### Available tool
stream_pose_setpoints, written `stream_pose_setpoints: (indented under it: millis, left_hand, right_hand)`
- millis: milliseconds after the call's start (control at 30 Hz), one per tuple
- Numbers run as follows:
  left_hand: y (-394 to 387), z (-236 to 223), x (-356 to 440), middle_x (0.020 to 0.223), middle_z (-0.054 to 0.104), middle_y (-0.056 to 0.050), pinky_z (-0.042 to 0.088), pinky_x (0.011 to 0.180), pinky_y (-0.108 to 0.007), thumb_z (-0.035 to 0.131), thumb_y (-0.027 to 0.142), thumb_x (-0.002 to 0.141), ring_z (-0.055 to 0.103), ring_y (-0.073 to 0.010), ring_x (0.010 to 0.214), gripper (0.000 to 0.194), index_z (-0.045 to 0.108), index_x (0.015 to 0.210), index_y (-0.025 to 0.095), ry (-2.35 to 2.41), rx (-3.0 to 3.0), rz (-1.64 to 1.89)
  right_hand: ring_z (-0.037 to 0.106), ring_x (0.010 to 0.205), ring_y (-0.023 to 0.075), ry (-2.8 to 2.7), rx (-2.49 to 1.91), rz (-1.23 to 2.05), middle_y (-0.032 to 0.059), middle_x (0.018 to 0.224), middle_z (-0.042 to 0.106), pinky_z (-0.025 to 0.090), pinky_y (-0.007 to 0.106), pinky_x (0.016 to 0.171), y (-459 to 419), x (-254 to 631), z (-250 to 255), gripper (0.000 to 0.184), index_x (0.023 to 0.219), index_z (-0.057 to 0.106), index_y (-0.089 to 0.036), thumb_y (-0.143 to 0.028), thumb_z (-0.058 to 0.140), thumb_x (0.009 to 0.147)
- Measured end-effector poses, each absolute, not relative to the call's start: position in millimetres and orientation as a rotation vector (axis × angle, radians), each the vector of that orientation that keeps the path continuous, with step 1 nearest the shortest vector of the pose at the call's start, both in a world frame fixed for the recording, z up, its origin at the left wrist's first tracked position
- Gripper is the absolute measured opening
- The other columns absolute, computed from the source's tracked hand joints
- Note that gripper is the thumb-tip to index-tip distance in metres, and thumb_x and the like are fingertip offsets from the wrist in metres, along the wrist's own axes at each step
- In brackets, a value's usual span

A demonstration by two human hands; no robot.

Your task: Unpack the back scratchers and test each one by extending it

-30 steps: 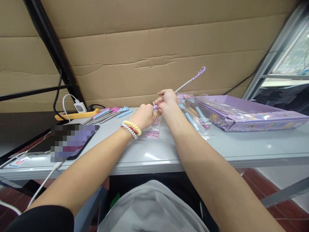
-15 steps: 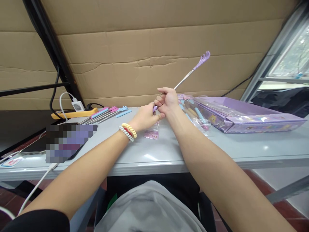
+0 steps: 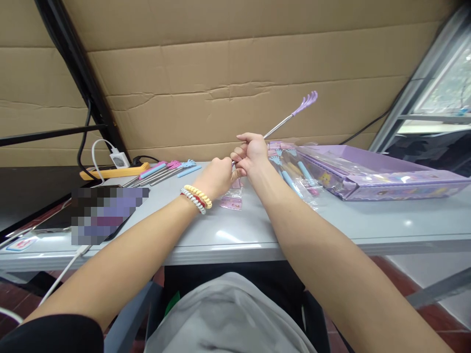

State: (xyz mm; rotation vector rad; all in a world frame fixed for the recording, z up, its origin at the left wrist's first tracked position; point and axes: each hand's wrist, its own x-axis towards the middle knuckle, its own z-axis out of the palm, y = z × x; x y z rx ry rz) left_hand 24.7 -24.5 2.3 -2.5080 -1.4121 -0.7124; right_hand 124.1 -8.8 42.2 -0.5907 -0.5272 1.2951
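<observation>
A back scratcher [image 3: 278, 126] with a purple claw-shaped head and a thin metal rod slants up to the right, above the table. My right hand [image 3: 253, 152] is closed round its lower part. At the lower end, my left hand [image 3: 219, 175] is wrapped round the handle, which its fingers mostly hide. Both hands nearly touch each other. Under them lies a clear plastic packet with a pink label [image 3: 231, 202]. To the right are several bagged back scratchers [image 3: 290, 182] with blue handles, in clear wrappers.
A purple open box [image 3: 397, 189] with plastic wrappers stands at the right. At the left lie several loose back scratchers [image 3: 162, 175], a yellow power strip [image 3: 110, 172] with a white charger [image 3: 119, 159], and phones [image 3: 106, 215] with a cable. Cardboard [image 3: 191, 73] lines the back.
The scratcher's purple head rose and turned to show its claws, then dipped slightly. Both hands stay on it, with small shifts in their fingers.
</observation>
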Motion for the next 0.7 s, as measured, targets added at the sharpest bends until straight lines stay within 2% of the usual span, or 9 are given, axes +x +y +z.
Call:
stream_pose_setpoints:
  millis: [233, 400, 500, 600, 700]
  left_hand:
    - [-24.4, 3.3, 24.1, 0.07, 0.062, -0.013, 0.037, 0.057, -0.03, 0.022, 0.07, 0.081, 0.06, -0.0267, 0.071, 0.069, 0.062, 0.077, 0.014, -1.448, -2.463, -0.647]
    - [-22.3, 3.5, 21.2, 0.062, 0.059, -0.01, 0.035, 0.054, -0.029, 0.03, 0.077, 0.073, 0.059, -0.0241, 0.064, 0.068, 0.06, 0.072, 0.015, -1.483, -2.483, -0.73]
    - [-25.5, 5.3, 21.6, 0.064, 0.059, -0.007, 0.036, 0.055, -0.028, 0.041, 0.076, 0.069, 0.058, -0.0227, 0.066, 0.064, 0.057, 0.081, 0.015, -1.536, -2.437, -0.837]
    - [-27.2, 5.4, 23.6, 0.076, 0.061, -0.008, 0.038, 0.06, -0.028, 0.051, 0.071, 0.067, 0.058, -0.0221, 0.074, 0.061, 0.053, 0.09, 0.014, -1.505, -2.41, -0.962]
    - [-25.5, 2.6, 25.5, 0.089, 0.061, -0.011, 0.04, 0.066, -0.029, 0.057, 0.064, 0.068, 0.058, -0.0229, 0.083, 0.058, 0.051, 0.094, 0.013, -1.397, -2.441, -1.056]
  right_hand:
    - [0.008, 0.034, 0.0049, -0.423, -0.59, 1.255, -0.0098, 0.046, 0.005, 0.013, 0.02, 0.03, -8.8, 126.4, 44.2, 0.032, 0.06, 0.017, -0.022, -0.012, 0.047, 0.062]
    - [0.009, 0.033, 0.0058, -0.516, -0.468, 1.31, -0.0095, 0.041, 0.007, 0.014, 0.021, 0.031, -7.9, 131.3, 42.2, 0.033, 0.057, 0.015, -0.021, -0.014, 0.047, 0.066]
    - [0.017, 0.032, 0.006, -0.673, -0.359, 1.342, -0.0089, 0.039, 0.016, 0.022, 0.022, 0.033, -9.7, 135.8, 41.7, 0.034, 0.054, 0.018, -0.021, -0.016, 0.048, 0.068]
    - [0.032, 0.036, 0.0068, -0.799, -0.346, 1.331, -0.0073, 0.04, 0.029, 0.033, 0.022, 0.04, -13.9, 137.7, 41.7, 0.034, 0.052, 0.024, -0.02, -0.021, 0.054, 0.068]
    - [0.042, 0.041, 0.008, -0.921, -0.394, 1.336, -0.0059, 0.044, 0.038, 0.039, 0.023, 0.045, -17.8, 135.6, 40.5, 0.033, 0.051, 0.03, -0.019, -0.023, 0.059, 0.067]
